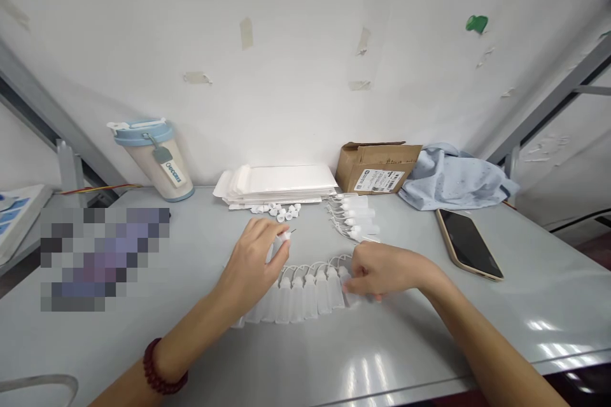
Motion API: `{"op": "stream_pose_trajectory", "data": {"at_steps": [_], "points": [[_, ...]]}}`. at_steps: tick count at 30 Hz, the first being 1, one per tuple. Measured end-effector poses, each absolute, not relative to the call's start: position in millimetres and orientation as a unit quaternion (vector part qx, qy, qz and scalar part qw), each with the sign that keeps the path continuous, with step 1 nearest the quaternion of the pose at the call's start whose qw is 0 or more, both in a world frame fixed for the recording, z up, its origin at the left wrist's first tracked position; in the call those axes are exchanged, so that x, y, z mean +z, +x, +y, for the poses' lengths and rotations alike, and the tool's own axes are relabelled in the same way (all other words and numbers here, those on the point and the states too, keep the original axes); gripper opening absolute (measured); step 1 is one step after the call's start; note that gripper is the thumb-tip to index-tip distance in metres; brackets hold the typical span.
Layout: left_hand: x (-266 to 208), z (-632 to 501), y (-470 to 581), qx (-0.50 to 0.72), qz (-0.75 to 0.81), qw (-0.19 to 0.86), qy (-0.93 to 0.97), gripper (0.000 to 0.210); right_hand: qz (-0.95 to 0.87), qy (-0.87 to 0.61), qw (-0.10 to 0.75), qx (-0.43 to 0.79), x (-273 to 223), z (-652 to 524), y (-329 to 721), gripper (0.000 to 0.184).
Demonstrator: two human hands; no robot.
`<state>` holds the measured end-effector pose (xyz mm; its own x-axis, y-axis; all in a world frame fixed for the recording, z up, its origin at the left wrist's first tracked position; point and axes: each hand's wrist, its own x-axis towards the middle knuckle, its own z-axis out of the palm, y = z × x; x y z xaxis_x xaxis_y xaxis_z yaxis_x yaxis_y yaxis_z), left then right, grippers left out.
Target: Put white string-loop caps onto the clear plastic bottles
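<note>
A row of translucent plastic squeeze bottles, with thin white cords looping over their necks, lies side by side on the grey table. Above the row's left part, my left hand pinches a small white cap with a thin dark needle sticking out. At the right end, my right hand has its fingers curled down over a bottle; its fingertips are partly hidden. Just beyond my left hand sits a small heap of loose white caps. Several more bottles with cords lie behind my right hand.
Flat white packets are stacked against the wall, beside an opened cardboard box and a light blue cloth. A phone lies at right. A tumbler stands at left, behind a blurred-out patch.
</note>
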<state>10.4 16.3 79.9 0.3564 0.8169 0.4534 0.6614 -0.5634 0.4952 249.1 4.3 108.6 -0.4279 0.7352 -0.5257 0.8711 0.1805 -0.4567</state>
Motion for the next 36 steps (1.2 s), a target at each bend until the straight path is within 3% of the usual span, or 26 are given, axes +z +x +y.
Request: {"op": "stream_pose_trajectory", "data": {"at_steps": [7,13,17,22,30,36], "points": [[88,11,14,0.303,0.495,0.255,0.773,0.020,0.769,0.569,0.071,-0.283,108,11,255,0.030],[95,13,14,0.286,0.496,0.473,0.669,0.026,0.771,0.572,-0.171,-0.221,103,12,240,0.028],[98,12,16,0.334,0.460,0.556,0.607,0.026,0.795,0.513,-0.260,-0.193,91,8,224,0.019],[102,7,16,0.380,0.473,0.535,0.588,0.024,0.813,0.463,-0.302,-0.181,79,4,215,0.015],[98,4,15,0.386,0.474,0.373,0.698,0.016,0.824,0.470,-0.302,-0.096,66,2,209,0.016],[97,4,18,0.345,0.498,0.311,0.732,0.018,0.834,0.454,-0.310,-0.055,66,-1,206,0.017]]}}
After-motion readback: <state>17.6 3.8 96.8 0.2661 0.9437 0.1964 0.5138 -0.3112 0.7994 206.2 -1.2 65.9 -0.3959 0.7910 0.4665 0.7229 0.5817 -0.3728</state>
